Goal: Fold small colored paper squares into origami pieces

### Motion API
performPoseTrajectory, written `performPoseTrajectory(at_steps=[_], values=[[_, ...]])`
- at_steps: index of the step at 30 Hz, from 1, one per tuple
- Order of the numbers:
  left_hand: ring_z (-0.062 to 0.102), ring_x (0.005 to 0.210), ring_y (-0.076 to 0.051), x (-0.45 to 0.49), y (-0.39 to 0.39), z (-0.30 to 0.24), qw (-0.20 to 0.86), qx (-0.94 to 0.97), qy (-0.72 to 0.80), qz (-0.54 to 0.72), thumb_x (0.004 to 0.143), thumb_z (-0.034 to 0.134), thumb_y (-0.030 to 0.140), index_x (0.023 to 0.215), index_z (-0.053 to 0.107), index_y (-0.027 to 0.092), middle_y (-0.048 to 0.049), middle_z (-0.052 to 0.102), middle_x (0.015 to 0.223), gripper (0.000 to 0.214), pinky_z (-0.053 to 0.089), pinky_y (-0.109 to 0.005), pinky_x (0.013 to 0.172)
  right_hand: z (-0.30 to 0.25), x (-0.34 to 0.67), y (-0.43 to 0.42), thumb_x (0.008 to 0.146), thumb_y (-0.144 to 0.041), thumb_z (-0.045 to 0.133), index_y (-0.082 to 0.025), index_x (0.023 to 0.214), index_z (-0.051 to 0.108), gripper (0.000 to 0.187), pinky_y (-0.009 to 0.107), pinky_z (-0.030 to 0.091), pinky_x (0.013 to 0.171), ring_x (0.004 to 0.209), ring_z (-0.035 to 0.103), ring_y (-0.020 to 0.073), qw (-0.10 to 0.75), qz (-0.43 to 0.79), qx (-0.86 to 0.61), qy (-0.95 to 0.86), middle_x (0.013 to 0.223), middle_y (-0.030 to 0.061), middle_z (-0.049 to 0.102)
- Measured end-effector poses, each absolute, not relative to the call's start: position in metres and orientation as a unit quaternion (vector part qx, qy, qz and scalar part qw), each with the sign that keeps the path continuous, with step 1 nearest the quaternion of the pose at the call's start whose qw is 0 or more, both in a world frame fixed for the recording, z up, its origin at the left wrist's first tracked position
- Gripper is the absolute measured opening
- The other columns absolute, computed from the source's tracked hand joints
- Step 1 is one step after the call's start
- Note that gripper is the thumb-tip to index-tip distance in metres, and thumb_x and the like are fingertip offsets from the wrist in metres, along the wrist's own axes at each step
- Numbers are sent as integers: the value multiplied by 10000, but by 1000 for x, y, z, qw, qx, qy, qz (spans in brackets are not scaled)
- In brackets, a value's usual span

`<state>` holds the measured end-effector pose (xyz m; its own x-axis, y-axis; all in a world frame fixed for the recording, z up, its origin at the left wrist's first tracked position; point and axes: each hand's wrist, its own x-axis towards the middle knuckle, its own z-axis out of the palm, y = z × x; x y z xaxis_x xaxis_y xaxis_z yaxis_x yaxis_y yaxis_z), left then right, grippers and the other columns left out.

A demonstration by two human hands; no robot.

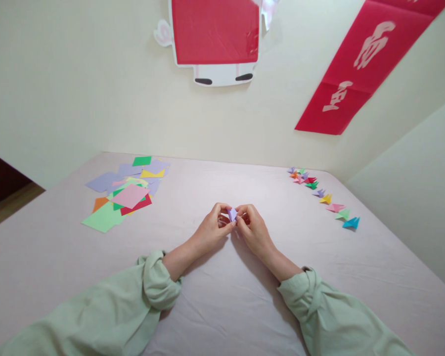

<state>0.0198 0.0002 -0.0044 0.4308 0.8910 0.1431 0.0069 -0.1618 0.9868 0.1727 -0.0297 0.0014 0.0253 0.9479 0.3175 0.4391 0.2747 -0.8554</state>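
Note:
Between my two hands, above the middle of the table, is a small folded piece of purple paper (232,214). My left hand (217,222) pinches its left side between thumb and fingers. From the right, my right hand (252,226) grips the other edge, with the fingertips bent in close to the left ones. The fingers cover part of the paper, so its full folded shape is hidden. Both hands are closed on it.
Loose sheets of coloured paper (129,196) lie in a pile on the left of the pale-covered table (207,306). Several small folded paper figures (326,199) form a slanting row at the right. Behind the table, a wall carries a red banner (356,74) and a cartoon cutout (215,34).

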Motion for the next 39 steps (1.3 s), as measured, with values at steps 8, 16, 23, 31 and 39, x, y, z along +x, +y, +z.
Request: performPoseTrajectory(at_steps=[8, 16, 23, 31, 39], values=[[624, 854, -129, 21, 2, -11, 549, 625, 363, 420, 805, 577, 179, 1026, 491, 195, -36, 601, 1000, 237, 519, -268, 764, 0, 171, -31, 878, -194, 455, -214, 875, 478, 31, 294, 465, 655, 714, 562, 149, 473, 286, -536, -638, 965, 38, 588], [591, 767, -128, 15, 4, -8, 453, 667, 403, 432, 810, 555, 186, 901, 508, 203, 12, 590, 849, 103, 477, -250, 707, 4, 166, -34, 863, -200, 484, -214, 930, 500, 70, 297, 485, 666, 727, 573, 149, 457, 281, -524, -662, 959, 37, 579], [571, 718, -130, 14, -2, -1, 416, 707, 408, 401, 812, 515, 171, 871, 526, 208, 23, 603, 799, 70, 438, -241, 678, 6, 165, -32, 870, -228, 510, -213, 838, 539, 46, 274, 455, 597, 658, 548, 138, 453, 274, -545, -650, 851, 9, 551], [556, 689, -130, 16, -3, 1, 407, 717, 408, 392, 877, 499, 244, 860, 539, 205, 26, 592, 760, 59, 419, -243, 666, 4, 164, -32, 853, -221, 510, -215, 796, 509, 57, 279, 431, 622, 675, 528, 152, 458, 266, -555, -642, 781, -7, 523], [533, 664, -123, 16, -3, 3, 395, 712, 428, 392, 897, 491, 286, 800, 529, 197, 34, 563, 721, 137, 398, -242, 648, 5, 162, -34, 877, -263, 502, -214, 806, 514, 87, 283, 435, 621, 666, 527, 150, 449, 274, -551, -648, 812, 1, 530]])
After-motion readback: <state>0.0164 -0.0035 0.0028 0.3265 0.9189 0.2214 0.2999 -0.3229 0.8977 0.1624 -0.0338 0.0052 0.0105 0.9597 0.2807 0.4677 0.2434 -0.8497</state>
